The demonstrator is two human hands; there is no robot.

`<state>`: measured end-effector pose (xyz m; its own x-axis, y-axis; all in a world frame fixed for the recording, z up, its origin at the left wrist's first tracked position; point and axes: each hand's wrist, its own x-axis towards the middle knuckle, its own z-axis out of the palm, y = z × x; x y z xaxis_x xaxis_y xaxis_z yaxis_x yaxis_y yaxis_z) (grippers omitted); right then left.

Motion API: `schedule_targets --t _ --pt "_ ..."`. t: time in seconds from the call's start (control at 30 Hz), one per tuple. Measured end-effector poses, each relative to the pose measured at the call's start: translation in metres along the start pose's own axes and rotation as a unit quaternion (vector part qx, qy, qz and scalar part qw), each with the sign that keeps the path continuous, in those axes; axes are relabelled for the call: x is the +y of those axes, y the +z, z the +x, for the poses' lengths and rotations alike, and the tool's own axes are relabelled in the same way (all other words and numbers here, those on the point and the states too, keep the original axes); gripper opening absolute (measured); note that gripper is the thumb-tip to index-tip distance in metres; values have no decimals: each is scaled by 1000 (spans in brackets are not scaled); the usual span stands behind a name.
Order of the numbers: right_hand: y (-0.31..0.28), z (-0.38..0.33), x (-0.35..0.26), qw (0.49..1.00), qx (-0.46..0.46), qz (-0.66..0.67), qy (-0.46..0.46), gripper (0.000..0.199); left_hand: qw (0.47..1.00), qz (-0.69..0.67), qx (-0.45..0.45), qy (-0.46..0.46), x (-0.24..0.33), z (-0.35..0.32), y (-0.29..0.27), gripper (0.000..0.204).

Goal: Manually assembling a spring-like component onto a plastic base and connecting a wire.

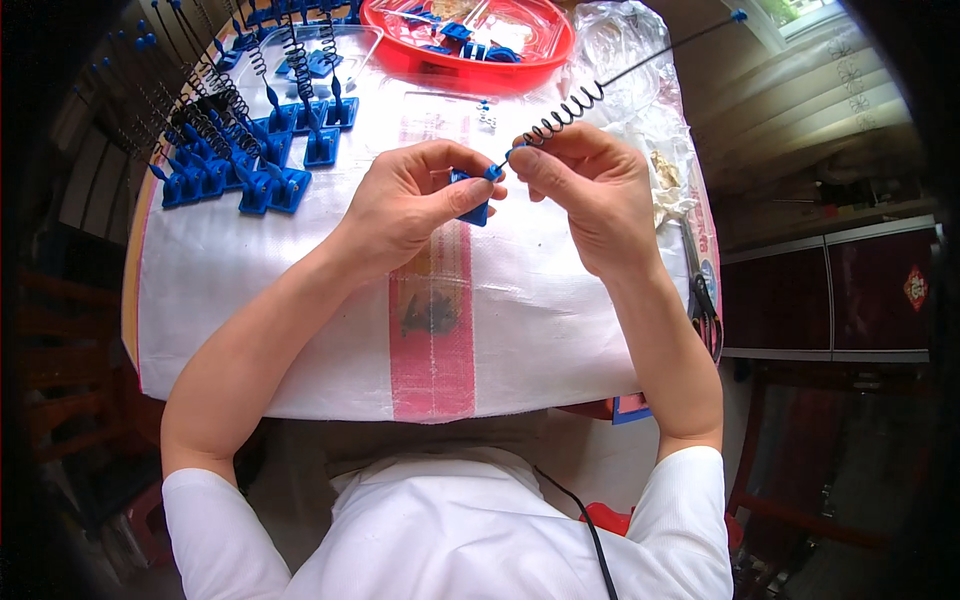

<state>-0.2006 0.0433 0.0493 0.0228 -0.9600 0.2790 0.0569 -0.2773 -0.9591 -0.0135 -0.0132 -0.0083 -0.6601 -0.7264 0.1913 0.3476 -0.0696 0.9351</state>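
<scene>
Your left grip (410, 198): closed on one blue base (479, 214), above the desk (545, 335), midway between its side edges. Your right grip (598, 190): pinching, apparently, the black coiled rod (565, 117) near its lower end. Risk: slipped joint, from off-axis pushing.

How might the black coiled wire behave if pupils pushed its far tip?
The black coiled wire would probably flex at its open, spaced coils. Its straight end seems fairly stiff, reaching out without visible sag. It's likely light: the right hand pinches it with thumb and fingertips.
</scene>
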Motion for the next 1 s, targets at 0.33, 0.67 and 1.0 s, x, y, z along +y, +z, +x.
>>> schedule_targets --t 0.33,0.67,1.0 --pt "-10 -9 13 997 4 70 29 16 999 -9 10 -38 1 -5 5 19" --pt "-9 -12 21 996 12 77 37 17 998 37 37 -22 0 -6 6 17" --pt "-3 -13 26 997 -5 80 22 18 999 16 46 -22 1 -8 8 20"
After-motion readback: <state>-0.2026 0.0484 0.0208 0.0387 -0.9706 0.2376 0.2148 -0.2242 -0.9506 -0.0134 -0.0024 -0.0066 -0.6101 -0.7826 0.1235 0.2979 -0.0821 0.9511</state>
